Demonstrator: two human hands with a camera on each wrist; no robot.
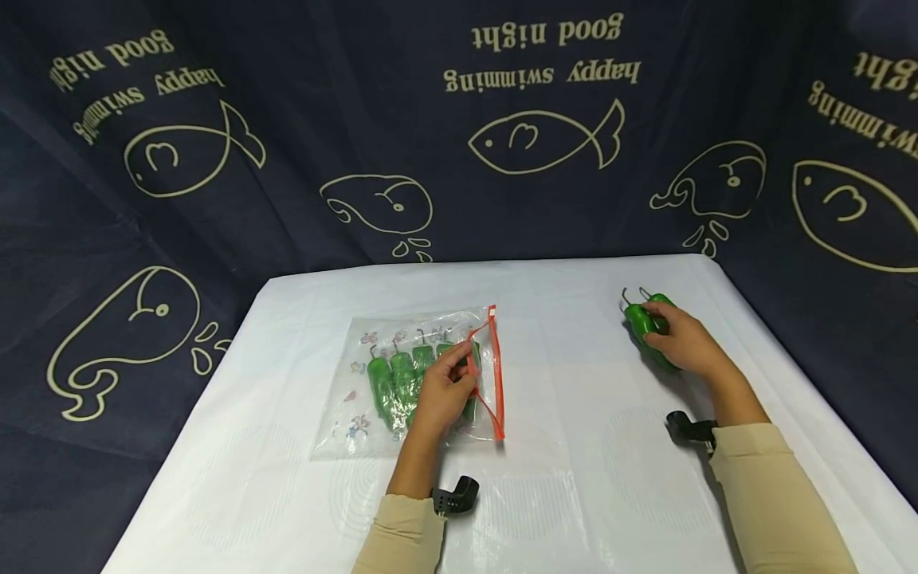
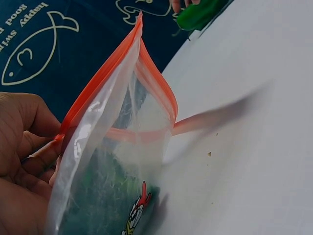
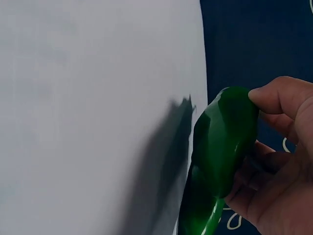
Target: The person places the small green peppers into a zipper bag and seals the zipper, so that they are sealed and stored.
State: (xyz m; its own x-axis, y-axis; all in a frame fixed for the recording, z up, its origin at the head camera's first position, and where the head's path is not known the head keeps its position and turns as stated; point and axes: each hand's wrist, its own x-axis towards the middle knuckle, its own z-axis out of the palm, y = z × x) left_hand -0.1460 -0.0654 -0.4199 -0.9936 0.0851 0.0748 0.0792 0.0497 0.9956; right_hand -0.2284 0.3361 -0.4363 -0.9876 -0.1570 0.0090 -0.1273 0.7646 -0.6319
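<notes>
On the left half of the table lies a clear plastic zip bag (image 1: 337,430) with small printed figures. Several green peppers (image 1: 383,387) show through its film. My left hand (image 1: 441,391) pinches one side of the bag's mouth at the red zip strip (image 2: 98,93), and the mouth gapes wide in the left wrist view. Over at the far right, my right hand (image 1: 684,343) grips a glossy green pepper (image 3: 230,132) between thumb and fingers. A second green pepper (image 1: 658,300) lies right against it, partly hidden by the fingers. Both stems point away from me.
A white cloth covers the table (image 1: 566,319). Behind it and at the sides hangs a dark blue curtain (image 1: 402,96) with fish and whale drawings. Black wrist cameras (image 1: 456,496) are strapped on both forearms. Small brown crumbs (image 2: 210,154) lie beside the bag.
</notes>
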